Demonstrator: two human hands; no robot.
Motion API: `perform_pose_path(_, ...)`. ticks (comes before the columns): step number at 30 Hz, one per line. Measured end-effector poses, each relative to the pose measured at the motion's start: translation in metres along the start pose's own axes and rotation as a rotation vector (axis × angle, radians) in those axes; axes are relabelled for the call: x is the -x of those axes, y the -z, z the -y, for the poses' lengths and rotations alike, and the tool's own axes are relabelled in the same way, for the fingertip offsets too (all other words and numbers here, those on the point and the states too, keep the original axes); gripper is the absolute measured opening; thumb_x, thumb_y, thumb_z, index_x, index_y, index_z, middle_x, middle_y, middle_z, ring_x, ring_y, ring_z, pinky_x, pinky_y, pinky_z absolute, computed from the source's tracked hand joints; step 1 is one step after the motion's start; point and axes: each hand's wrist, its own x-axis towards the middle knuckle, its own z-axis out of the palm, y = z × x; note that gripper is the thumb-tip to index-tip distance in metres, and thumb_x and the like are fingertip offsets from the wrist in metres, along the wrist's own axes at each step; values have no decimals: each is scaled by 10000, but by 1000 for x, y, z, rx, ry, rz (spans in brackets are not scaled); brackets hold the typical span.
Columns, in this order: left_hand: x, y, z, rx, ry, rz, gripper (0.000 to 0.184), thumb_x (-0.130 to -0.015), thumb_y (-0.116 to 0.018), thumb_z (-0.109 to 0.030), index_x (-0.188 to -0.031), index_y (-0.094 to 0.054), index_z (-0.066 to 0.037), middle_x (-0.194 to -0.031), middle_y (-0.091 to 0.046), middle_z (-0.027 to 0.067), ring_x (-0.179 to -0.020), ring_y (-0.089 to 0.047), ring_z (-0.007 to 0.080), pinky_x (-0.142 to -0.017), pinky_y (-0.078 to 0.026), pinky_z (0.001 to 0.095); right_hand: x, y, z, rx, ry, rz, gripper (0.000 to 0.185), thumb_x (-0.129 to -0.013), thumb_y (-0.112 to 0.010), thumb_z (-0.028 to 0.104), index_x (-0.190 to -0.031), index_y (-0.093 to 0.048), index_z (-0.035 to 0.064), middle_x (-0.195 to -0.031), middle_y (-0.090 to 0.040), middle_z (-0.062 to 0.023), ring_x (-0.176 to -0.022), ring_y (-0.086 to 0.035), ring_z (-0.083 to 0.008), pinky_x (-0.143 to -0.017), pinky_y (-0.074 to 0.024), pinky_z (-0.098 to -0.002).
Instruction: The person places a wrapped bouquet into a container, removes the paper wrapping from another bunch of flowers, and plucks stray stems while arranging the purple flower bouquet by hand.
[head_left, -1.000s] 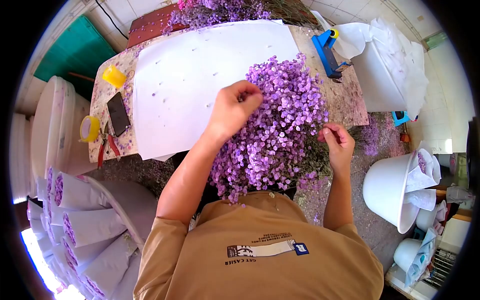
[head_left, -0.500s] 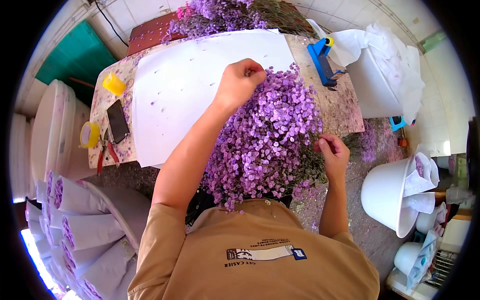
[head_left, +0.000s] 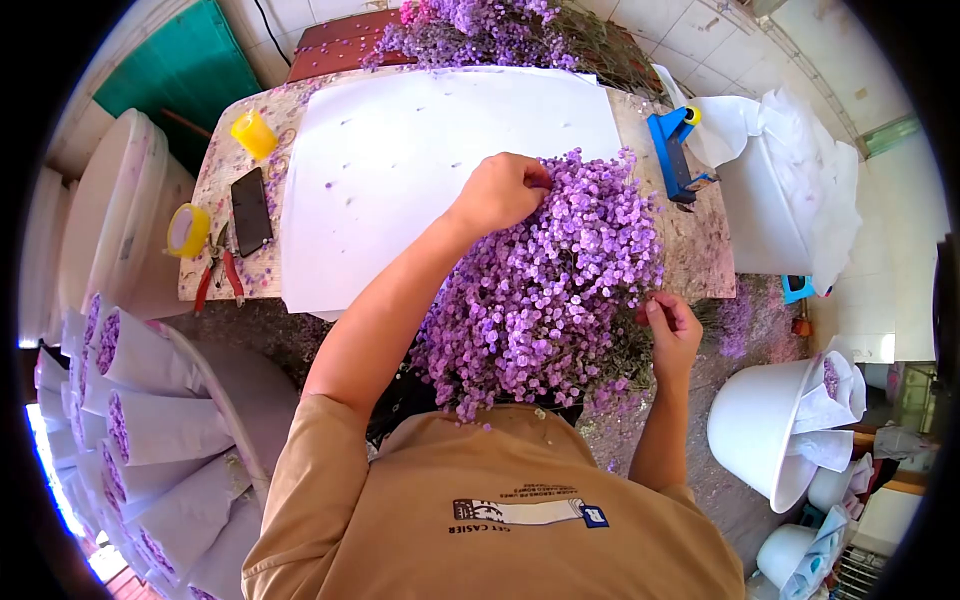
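A large bunch of small purple dried flowers (head_left: 545,290) lies across the near edge of the table and against my front. At its upper left edge my left hand (head_left: 502,193) is closed, fingertips pinched at the blossoms; what they hold is hidden. My right hand (head_left: 672,335) is beside the bunch's right edge, thumb and fingers curled together near the green stems. Anything between those fingers is too small to name. Under the flowers' far side spreads a large sheet of white paper (head_left: 390,180) with a few loose petals on it.
Left on the table (head_left: 215,265) are a phone (head_left: 251,212), red-handled pliers (head_left: 218,270), a tape roll (head_left: 188,231) and a yellow roll (head_left: 254,134). A blue tape dispenser (head_left: 672,155) stands right. Paper-wrapped bunches (head_left: 165,427) fill a tub at lower left; more flowers (head_left: 480,35) lie behind.
The view has tilted, so the table and its things sit slightly lower and to the right. Both hands keep nearly the same places at the bunch, with fingers still curled.
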Motion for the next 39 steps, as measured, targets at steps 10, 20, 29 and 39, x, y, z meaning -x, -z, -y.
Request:
perform_pose_path(10,-2,16,6,872,352,-68,116,-938,-638,-143,-975,-645,-33,-732,-535,1,-547,-367,63,-472,-272,222,-2,0,-6,3,0,10,131,-972,-660,87,-1055,-689,-10,-876,-693,-43,-750,-674,-134,-711,-549,-269)
perform_pose_path(20,-25,-5,27,265,102,-44,182,-881,-719,-120,-1019,-717,-2,-803,-634,16,-622,-461,61,-513,-341,245,-2,-1,-6,-7,-31,-6,133,-970,-666,90,-1056,-684,-9,-867,-698,-44,-752,-669,-132,-717,-549,-274)
perform_pose_path(29,-31,14,0,656,361,98,249,-928,-680,-270,-959,-704,-24,-726,-564,-16,-566,-399,56,-480,-287,247,-1,2,-6,15,-45,15,153,-977,-652,62,-1091,-672,-37,-910,-712,-76,-810,-687,-141,-756,-580,-286)
perform_pose_path(39,-40,21,27,744,401,60,268,-924,-685,-270,-987,-745,-16,-768,-600,7,-562,-437,87,-475,-324,259,-1,3,-10,-27,-49,26,144,-976,-654,58,-1086,-669,-33,-909,-712,-68,-808,-681,-129,-753,-571,-276)
